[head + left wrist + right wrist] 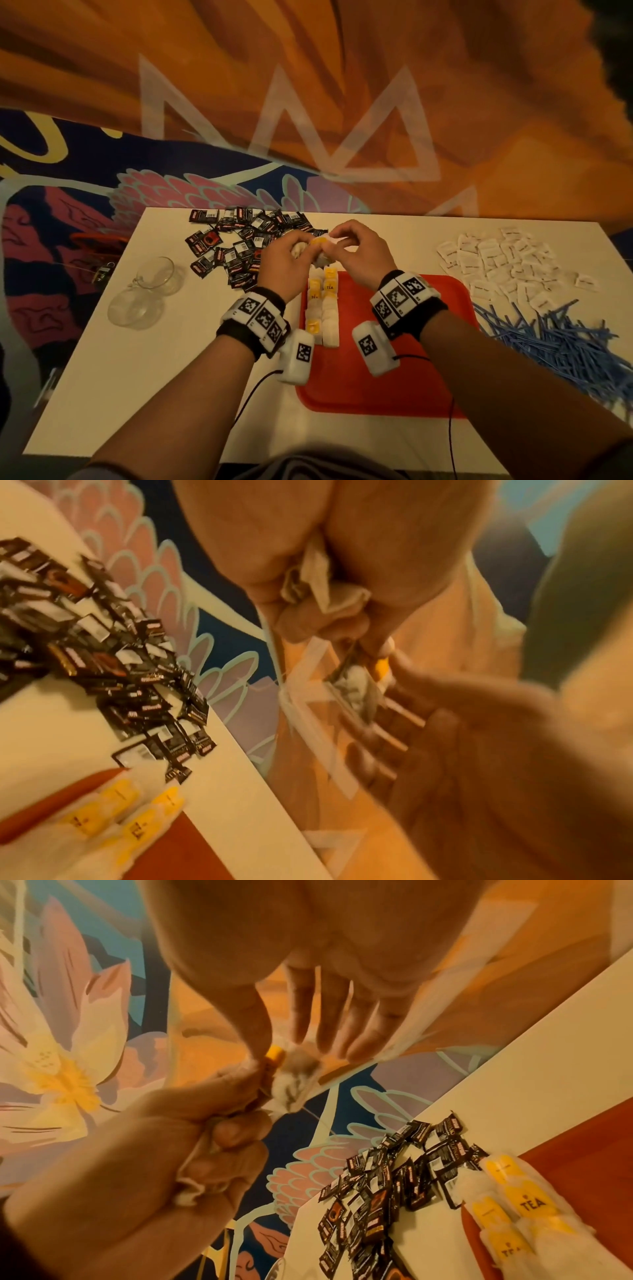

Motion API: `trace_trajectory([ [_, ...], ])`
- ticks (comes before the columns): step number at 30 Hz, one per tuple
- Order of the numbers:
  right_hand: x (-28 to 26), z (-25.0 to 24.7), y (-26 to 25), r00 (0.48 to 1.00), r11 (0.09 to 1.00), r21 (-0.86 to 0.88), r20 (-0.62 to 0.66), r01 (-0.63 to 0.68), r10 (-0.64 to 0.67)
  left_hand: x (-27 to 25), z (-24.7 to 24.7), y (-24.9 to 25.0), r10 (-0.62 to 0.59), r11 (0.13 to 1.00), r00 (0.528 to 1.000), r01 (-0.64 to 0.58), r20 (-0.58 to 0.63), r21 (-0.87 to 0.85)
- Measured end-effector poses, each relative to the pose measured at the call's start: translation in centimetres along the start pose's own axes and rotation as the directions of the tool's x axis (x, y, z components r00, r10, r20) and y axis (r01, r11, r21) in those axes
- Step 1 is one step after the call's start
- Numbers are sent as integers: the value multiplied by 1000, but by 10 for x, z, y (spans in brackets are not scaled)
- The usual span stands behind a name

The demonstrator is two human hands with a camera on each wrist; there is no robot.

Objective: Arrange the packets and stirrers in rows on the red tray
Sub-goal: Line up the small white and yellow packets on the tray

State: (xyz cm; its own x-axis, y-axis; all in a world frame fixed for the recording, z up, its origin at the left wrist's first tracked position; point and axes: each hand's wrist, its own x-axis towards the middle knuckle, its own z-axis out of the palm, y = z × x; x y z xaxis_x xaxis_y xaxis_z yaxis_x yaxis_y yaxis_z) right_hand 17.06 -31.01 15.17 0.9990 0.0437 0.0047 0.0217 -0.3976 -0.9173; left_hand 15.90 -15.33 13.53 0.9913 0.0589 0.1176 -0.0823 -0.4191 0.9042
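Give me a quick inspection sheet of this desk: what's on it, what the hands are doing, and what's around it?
Surface: white table.
Job's things: red tray with two rows of tea bags at its left edge; black packets heaped at back left; white packets at back right; blue stirrers piled at right.
Clutter: two clear glass cups at left.
Grips: left hand holds bunched tea bags; right hand pinches one yellow-tagged bag.
Cables: black wires from wrist cameras.
Surroundings: patterned floral carpet.

left hand: fingers curled, clutching | right hand: thumb and forefinger pinching | hands touching, raised
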Motion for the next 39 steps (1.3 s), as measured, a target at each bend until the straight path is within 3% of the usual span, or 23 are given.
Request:
trace_trajectory([
  [3, -3, -4, 2, 994, 999, -22, 107, -24, 26, 5, -2, 2, -53, 991, 998, 56, 30, -122],
  [7, -8, -3, 2, 992, 998, -3, 105, -67, 67, 7, -2, 4, -147, 963, 989, 147, 18, -225],
  [13, -10, 11, 23, 975, 980, -43, 108, -193, 196, 8, 0, -20, -137, 990, 986, 139, 92, -14],
  [18, -28, 42, 71, 894, 907, -181, 179, -379, 410, -11, 0, -56, -347, 925, 922, 306, 173, 225],
  [21, -45, 56, 97, 830, 855, -271, 237, -443, 505, -26, -4, -76, -471, 874, 861, 427, 192, 232],
  [23, -55, 64, 108, 818, 837, -328, 239, -439, 523, -35, -7, -86, -484, 873, 832, 437, 272, 217],
  [26, -61, 70, 113, 850, 846, -343, 194, -408, 489, -42, -8, -93, -407, 911, 834, 340, 373, 233],
  [31, -56, 59, 100, 912, 911, -249, 166, -330, 376, -33, -8, -85, -259, 953, 901, 179, 349, 246],
  [35, -44, 46, 78, 967, 974, -203, 210, -100, 143, -20, -10, -66, -38, 933, 907, -118, 419, 341],
  [39, -30, 38, 63, 983, 978, -181, 129, -105, 129, -9, -13, -45, 124, 907, 915, -261, 384, 331],
])
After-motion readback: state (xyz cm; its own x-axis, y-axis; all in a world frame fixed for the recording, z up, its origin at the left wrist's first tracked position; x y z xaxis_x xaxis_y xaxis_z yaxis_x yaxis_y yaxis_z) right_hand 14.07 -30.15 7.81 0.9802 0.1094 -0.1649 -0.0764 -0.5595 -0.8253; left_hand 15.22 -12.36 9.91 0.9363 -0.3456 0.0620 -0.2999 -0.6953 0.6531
